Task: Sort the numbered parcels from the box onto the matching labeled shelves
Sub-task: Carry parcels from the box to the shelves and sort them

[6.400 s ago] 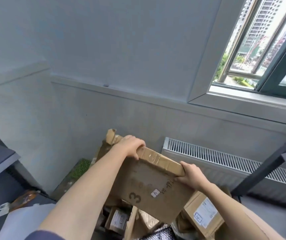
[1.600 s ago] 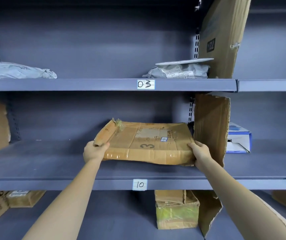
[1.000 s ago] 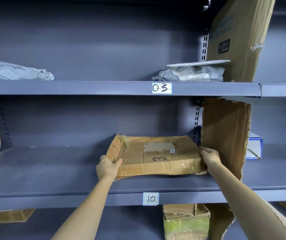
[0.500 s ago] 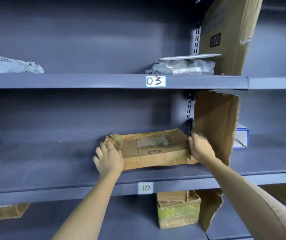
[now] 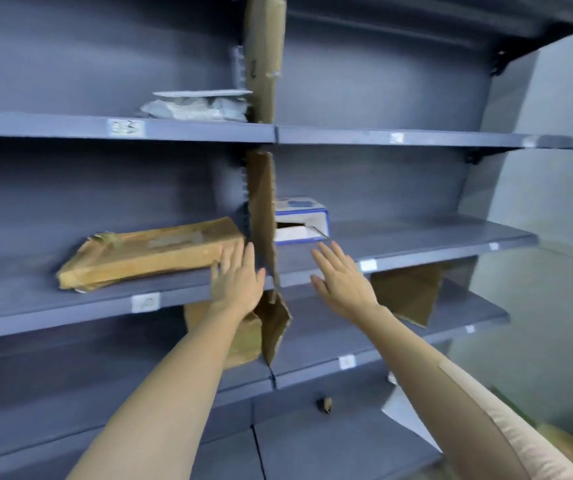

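A flat brown cardboard parcel (image 5: 146, 252) lies on the middle shelf (image 5: 70, 306), above a blurred white label (image 5: 145, 302). My left hand (image 5: 238, 277) is raised with straight fingers just in front of the parcel's right end; whether it touches is unclear. My right hand (image 5: 338, 277) is spread open in the air in front of the neighbouring bay, holding nothing. On the shelf above (image 5: 53, 126) lie grey mailer bags (image 5: 196, 107), next to another blurred label (image 5: 123, 128).
Upright cardboard dividers (image 5: 261, 216) split the bays. A white and blue box (image 5: 300, 220) sits right of the divider. More cardboard pieces (image 5: 404, 291) stand on lower shelves. A pale wall (image 5: 555, 202) bounds the rack at right, with boxes at the bottom right corner.
Both hands have let go of the parcel, which now lies on the middle shelf. My view has swung to the right, and both hands are open and drawn back from it.
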{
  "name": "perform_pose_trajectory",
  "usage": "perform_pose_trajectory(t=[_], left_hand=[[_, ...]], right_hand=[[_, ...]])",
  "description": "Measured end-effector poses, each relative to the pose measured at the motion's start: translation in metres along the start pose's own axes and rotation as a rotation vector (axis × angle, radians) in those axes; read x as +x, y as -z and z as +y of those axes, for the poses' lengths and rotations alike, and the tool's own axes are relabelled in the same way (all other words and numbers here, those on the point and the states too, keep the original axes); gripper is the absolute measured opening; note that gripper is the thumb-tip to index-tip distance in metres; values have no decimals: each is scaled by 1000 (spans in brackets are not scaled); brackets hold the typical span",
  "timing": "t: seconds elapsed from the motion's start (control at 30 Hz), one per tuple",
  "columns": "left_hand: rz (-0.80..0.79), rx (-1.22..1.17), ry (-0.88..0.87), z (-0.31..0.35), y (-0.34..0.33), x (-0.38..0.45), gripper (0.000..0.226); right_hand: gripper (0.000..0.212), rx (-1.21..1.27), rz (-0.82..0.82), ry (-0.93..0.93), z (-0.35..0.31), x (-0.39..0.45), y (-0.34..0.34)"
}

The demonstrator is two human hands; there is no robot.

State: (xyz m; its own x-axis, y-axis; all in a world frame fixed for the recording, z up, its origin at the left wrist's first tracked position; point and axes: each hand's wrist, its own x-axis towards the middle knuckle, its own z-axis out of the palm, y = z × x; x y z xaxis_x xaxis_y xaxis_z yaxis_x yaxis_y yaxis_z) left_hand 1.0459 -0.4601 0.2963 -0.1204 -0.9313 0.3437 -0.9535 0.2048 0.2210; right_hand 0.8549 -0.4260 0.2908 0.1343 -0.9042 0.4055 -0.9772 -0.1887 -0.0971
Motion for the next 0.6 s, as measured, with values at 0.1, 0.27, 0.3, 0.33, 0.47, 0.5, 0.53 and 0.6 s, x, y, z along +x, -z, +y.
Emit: perform_pose_trajectory(t=[0.1, 0.27, 0.3, 0.33, 0.47, 0.5, 0.53, 0.6], left_hand=[[-118, -45, -168, 91, -21, -30, 60], [-336, -143, -427, 237, -65, -89, 61], [-369, -157, -469, 265, -73, -102, 61], [-399, -163, -509, 292, -82, -114, 61], [-537, -173, -713, 392, -109, -173, 62], [-575, -184, -771, 414, -115, -189, 62], [-605, -188, -833, 433, -121, -205, 62], [-648, -172, -945, 465, -130, -229, 63]], right_hand=[[56, -76, -15, -172, 72, -73, 21], [57, -165, -90, -478, 173, -213, 62], [58, -186, -99, -544, 190, -243, 70], [58, -205, -103, -609, 204, -273, 78], [59, -232, -145, -869, 243, -387, 94], [59, -224, -148, -934, 251, -409, 97], [59, -221, -154, -996, 259, -428, 101], [59, -233, -166, -1098, 271, -456, 107]])
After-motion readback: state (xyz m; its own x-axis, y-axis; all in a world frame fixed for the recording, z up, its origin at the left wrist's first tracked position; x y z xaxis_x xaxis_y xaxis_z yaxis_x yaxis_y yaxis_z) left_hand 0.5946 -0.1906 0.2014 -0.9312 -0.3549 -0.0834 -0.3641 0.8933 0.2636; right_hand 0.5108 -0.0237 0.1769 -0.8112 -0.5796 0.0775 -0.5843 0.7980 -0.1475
